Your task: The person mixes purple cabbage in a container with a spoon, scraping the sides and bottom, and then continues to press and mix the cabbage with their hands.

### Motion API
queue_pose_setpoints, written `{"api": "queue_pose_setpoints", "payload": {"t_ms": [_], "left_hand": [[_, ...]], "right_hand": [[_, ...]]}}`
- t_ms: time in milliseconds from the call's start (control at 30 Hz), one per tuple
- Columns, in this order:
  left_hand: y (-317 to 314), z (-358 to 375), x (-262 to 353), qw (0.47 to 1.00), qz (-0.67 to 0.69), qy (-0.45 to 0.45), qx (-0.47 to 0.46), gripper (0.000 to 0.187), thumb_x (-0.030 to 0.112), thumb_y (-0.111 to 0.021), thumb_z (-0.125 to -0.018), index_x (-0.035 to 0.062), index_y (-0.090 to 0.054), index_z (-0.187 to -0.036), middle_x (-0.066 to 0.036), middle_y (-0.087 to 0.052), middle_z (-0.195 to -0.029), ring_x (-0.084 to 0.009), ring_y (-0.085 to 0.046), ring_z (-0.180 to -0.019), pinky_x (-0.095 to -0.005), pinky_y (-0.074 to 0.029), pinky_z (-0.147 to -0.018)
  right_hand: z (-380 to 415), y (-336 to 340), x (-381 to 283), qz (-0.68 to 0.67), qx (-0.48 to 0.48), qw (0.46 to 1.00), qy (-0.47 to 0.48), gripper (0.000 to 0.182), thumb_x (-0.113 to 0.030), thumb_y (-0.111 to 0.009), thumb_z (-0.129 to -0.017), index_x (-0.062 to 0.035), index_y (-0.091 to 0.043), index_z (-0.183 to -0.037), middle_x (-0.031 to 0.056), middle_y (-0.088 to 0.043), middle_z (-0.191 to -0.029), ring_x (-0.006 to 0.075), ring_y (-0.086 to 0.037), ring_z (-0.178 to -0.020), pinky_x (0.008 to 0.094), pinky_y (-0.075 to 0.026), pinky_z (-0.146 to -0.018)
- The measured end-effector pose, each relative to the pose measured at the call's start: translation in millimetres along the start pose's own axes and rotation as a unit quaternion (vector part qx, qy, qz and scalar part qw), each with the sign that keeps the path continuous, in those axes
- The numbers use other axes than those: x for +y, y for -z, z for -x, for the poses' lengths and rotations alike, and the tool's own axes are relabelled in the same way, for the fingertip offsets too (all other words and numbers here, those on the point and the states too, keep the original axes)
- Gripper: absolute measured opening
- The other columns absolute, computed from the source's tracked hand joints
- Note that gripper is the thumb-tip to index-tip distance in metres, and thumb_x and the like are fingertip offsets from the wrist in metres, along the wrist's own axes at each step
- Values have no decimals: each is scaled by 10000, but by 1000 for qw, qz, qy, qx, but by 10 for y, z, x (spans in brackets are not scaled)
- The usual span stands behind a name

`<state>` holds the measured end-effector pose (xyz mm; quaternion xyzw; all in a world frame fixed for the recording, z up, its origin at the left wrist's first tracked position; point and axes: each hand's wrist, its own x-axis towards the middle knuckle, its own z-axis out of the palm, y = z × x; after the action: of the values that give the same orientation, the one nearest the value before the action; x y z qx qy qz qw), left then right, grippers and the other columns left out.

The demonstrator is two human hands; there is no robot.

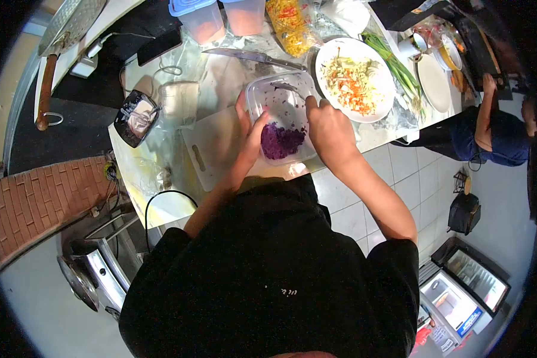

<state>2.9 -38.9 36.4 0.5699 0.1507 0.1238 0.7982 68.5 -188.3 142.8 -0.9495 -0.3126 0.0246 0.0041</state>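
A clear plastic container (309, 143), tilted toward me, has a mound of finely broken purple food (282, 141) at its near end and purple bits on its walls. My left hand (252, 128) is closed on the container's left side, thumb over the rim. In my right hand (330, 128), fingers wrapped round it, is a slim metal utensil (287, 88) that reaches into the container's far part; its kind is hard to make out. A white cutting board (201, 149) lies beside my left forearm. Right of the container stands a white plate (373, 114) of chopped orange and pale vegetables.
A large knife (244, 55) lies behind the container. Farther back are lidded tubs (201, 22) and a bag of yellow and red pieces (291, 30). Green onions (394, 65) lie right of the plate. A black tray (138, 119) sits at left. Another person (489, 131) stands at far right.
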Motion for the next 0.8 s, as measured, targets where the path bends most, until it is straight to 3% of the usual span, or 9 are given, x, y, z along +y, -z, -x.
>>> {"api": "queue_pose_setpoints", "payload": {"t_ms": [67,133,167,267,567,633,700,800], "left_hand": [[36,-21,-22,1000,4,4,-12,674,170,-538,-936,90,-160,-1488,-146,-498,-1254,-229,-506,-1125,-356,-383,-1002],[90,-51,-69,1000,8,8,-21,699,157,-538,-938,85,-127,-1498,-155,-476,-1283,-231,-490,-1152,-355,-367,-1018],[111,-64,-103,1000,8,13,-17,680,179,-532,-947,70,-142,-1493,-157,-457,-1307,-236,-472,-1178,-355,-357,-1028],[175,-86,-209,999,15,33,4,642,227,-516,-964,49,-180,-1482,-156,-430,-1342,-242,-437,-1223,-355,-337,-1045],[118,-69,-147,998,-3,49,28,583,290,-484,-986,35,-260,-1460,-137,-416,-1360,-233,-413,-1244,-359,-322,-1051],[114,-65,-129,998,7,62,31,577,291,-481,-987,33,-268,-1457,-136,-417,-1361,-234,-414,-1245,-360,-319,-1053],[134,-85,-109,995,-94,33,-6,565,309,-477,-991,42,-290,-1452,-131,-418,-1365,-238,-413,-1246,-363,-318,-1057],[122,-76,-145,998,-60,27,17,561,331,-461,-999,53,-294,-1456,-131,-429,-1356,-246,-416,-1249,-371,-317,-1062]], "right_hand": [[15,5,20,-12,1,1000,-11,247,-1,-569,-805,36,-582,-1049,189,-653,-833,317,-706,-693,355,-587,-576],[75,-33,11,-26,1,1000,-5,445,14,-556,-796,18,-546,-1241,202,-649,-851,317,-699,-678,369,-584,-576],[83,-86,21,-53,-16,998,-10,586,22,-549,-789,-52,-490,-1368,215,-641,-862,336,-691,-692,398,-581,-607],[100,-310,61,-128,4,991,-24,572,41,-532,-765,-113,-559,-1315,218,-621,-815,387,-661,-692,452,-560,-636],[-89,-333,-3,-216,29,976,-20,572,70,-498,-778,-94,-553,-1324,234,-605,-813,412,-636,-730,483,-523,-669],[-147,-362,-43,-210,25,977,-14,581,71,-499,-776,-91,-545,-1331,237,-606,-821,415,-635,-730,485,-523,-669],[-194,-436,-87,-201,36,979,12,596,62,-508,-775,-87,-525,-1351,240,-610,-842,413,-638,-727,480,-529,-664],[-170,-482,-166,-190,1,981,22,594,49,-513,-778,-94,-524,-1354,235,-614,-842,407,-644,-722,474,-537,-662]]}}
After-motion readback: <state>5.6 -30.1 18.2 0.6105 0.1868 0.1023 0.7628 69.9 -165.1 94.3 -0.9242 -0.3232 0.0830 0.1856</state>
